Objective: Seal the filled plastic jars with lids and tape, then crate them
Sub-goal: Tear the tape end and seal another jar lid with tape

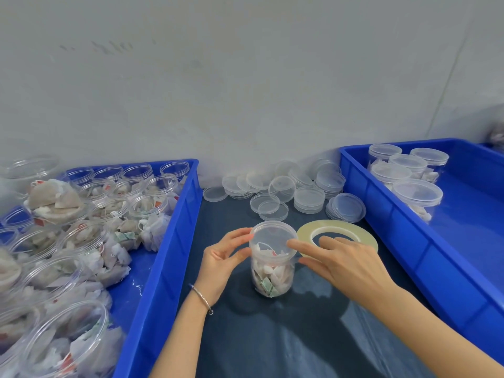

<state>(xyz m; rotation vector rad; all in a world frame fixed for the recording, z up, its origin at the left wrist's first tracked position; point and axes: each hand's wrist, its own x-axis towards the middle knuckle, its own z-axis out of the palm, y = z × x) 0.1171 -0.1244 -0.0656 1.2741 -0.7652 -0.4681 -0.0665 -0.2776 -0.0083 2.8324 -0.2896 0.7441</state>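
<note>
A dark bench (272, 336) runs between two blue crates. The left crate (169, 241) is packed with open jars of tea bags; the right crate (409, 227) holds several lidded jars (417, 197). Loose clear lids (308, 199) lie heaped at the back of the bench, a tape roll (338, 231) flat in front of them. At centre stands a filled jar (272, 271); the left hand (223, 257) and right hand (343, 260) each curl fingers onto its lid (272, 236).
</note>
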